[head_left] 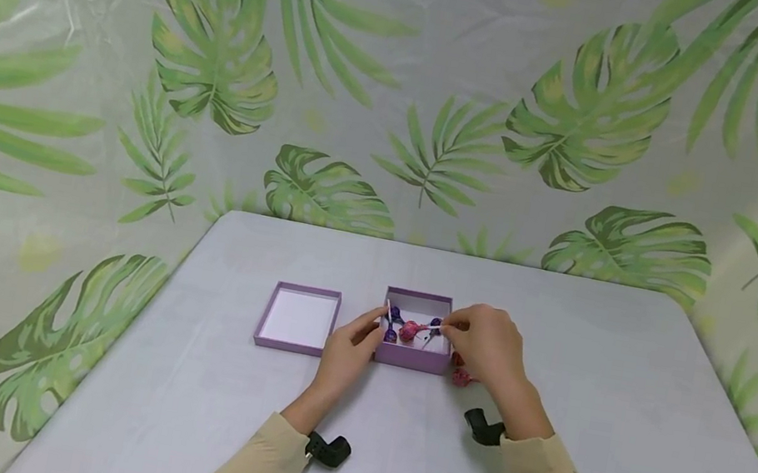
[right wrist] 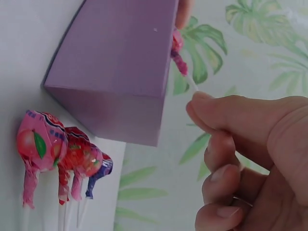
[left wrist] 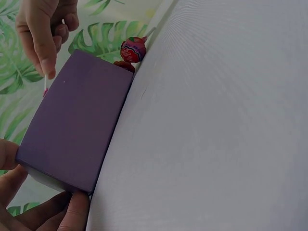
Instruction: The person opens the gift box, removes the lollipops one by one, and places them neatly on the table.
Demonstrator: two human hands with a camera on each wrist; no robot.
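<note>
While the left hand [head_left: 346, 357] holds the purple box [head_left: 411, 359] by its left side, the right hand [head_left: 488, 344] has a narrow grip, thumb and finger pinched on the white stick [head_left: 434, 327] of a pink lollipop [head_left: 409, 331]. The lollipop's head is within the box walls, toward the middle; whether it touches the bottom cannot be told. Purple-wrapped lollipops [head_left: 391, 337] lie inside to its left and right. The lid [head_left: 297, 319] lies on the table [head_left: 164, 418], left of the box. Loose lollipops [right wrist: 72, 149] lie just beside the box, on its right.

Risks noted: the thin stick offers little to hold, so a slack pinch could let it turn or drop. Lowered at this slant, it could catch the right wall or cross the sticks inside. A low sweep of the right hand could roll the loose lollipops. Should the left hand relax, a knock could slide the box.
</note>
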